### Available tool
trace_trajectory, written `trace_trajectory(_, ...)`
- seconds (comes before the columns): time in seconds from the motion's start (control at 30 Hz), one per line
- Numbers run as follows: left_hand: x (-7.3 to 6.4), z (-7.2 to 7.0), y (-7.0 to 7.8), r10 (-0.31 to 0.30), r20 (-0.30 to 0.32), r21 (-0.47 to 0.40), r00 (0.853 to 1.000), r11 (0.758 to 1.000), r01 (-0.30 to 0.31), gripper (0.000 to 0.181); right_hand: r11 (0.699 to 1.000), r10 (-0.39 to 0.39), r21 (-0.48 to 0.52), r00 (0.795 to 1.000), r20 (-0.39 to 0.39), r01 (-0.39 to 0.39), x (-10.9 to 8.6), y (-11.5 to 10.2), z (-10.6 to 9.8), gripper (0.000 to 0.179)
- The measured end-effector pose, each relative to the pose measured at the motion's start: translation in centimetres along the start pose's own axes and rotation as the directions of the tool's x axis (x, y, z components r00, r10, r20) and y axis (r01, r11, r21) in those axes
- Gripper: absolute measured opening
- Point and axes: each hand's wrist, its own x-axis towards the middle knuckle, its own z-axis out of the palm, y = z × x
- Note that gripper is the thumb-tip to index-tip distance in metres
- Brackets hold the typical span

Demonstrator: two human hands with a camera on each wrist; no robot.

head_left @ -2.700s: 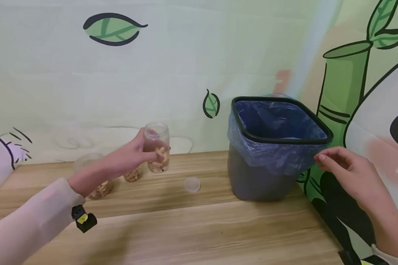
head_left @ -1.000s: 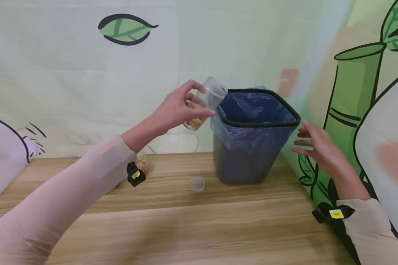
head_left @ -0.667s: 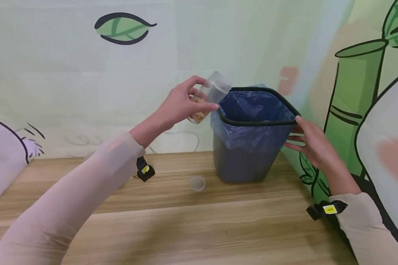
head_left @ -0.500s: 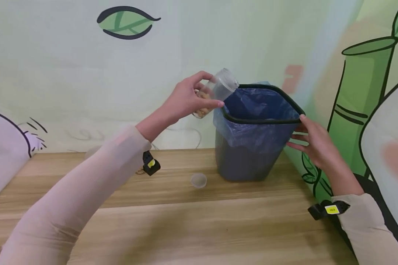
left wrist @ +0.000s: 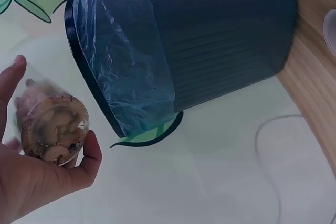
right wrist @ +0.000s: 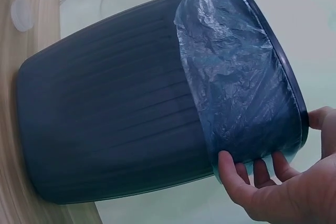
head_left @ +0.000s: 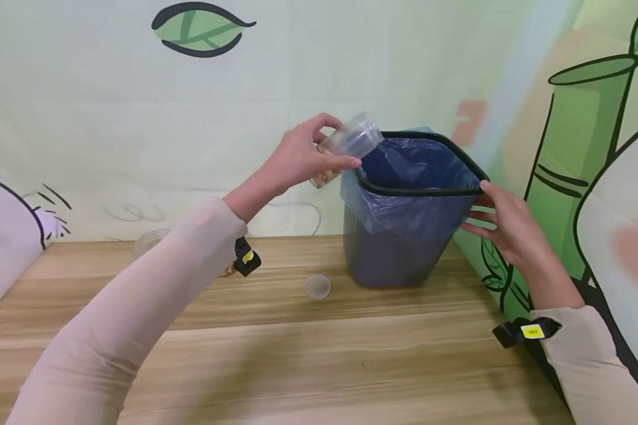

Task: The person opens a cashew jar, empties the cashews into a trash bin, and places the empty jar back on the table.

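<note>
My left hand (head_left: 300, 154) holds a clear jar (head_left: 355, 139) by its sides, tipped to the right so its uncapped mouth overlaps the left rim of the trash bin (head_left: 385, 254). Pale curved nuts, cashew-like, lie toward the jar's base; in the left wrist view the nuts (left wrist: 56, 132) show through the bottom. The grey bin has a black rim and a blue plastic liner (head_left: 414, 213) folded over its outside. At the bin's right corner my right hand (head_left: 513, 230) grips it, thumb on the rim and fingers bent against the lined wall.
A round translucent lid (head_left: 317, 286) lies on the wooden table (head_left: 319, 366), left of the bin. Behind my left sleeve, a clear container (head_left: 146, 241) and a jar of nuts (head_left: 226, 271) are mostly hidden. The printed wall backdrop (head_left: 111, 147) stands close behind.
My left hand has raised the jar from above the table to the bin and tilted it over the rim. My right hand has moved in and taken hold of the bin's corner.
</note>
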Motion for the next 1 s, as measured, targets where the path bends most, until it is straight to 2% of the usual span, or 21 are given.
trace_trajectory(0.1,0.1,-0.1,-0.4,-0.025,-0.014,-0.073,1.000,0.997,0.024,0.061,0.999,0.001,-0.036,1.000,-0.005,-0.001,0.1,-0.1,0.2,0.044)
trace_trajectory(0.17,0.0,-0.2,-0.6,-0.029,-0.018,-0.071,0.999,0.997,0.028,0.057,0.997,0.004,-0.071,1.000,-0.007,-0.005,0.2,-0.1,0.3,0.045)
trace_trajectory(0.33,0.3,-0.3,-0.9,-0.039,-0.022,-0.031,0.999,0.999,0.038,0.055,0.998,0.008,-0.062,0.999,-0.031,-0.010,0.3,0.2,0.4,0.044)
trace_trajectory(0.47,0.6,-0.2,-0.9,-0.049,-0.032,-0.051,0.998,0.998,0.047,0.056,0.999,0.002,-0.036,0.999,-0.038,-0.003,0.2,0.3,0.4,0.042)
trace_trajectory(0.67,1.1,-0.2,-1.0,-0.044,-0.025,-0.083,0.999,0.996,0.042,0.054,0.999,-0.009,-0.049,0.999,-0.034,0.008,0.1,0.3,0.7,0.042)
trace_trajectory(0.87,1.7,-0.1,-0.2,-0.049,-0.021,-0.057,0.999,0.997,0.048,0.055,1.000,0.001,-0.022,0.999,-0.048,-0.003,0.1,0.4,0.7,0.041)
trace_trajectory(1.0,1.9,-0.6,0.9,-0.057,0.012,-0.026,0.998,0.998,0.057,0.062,0.999,0.025,0.028,0.998,-0.050,-0.023,0.2,0.2,0.5,0.040)
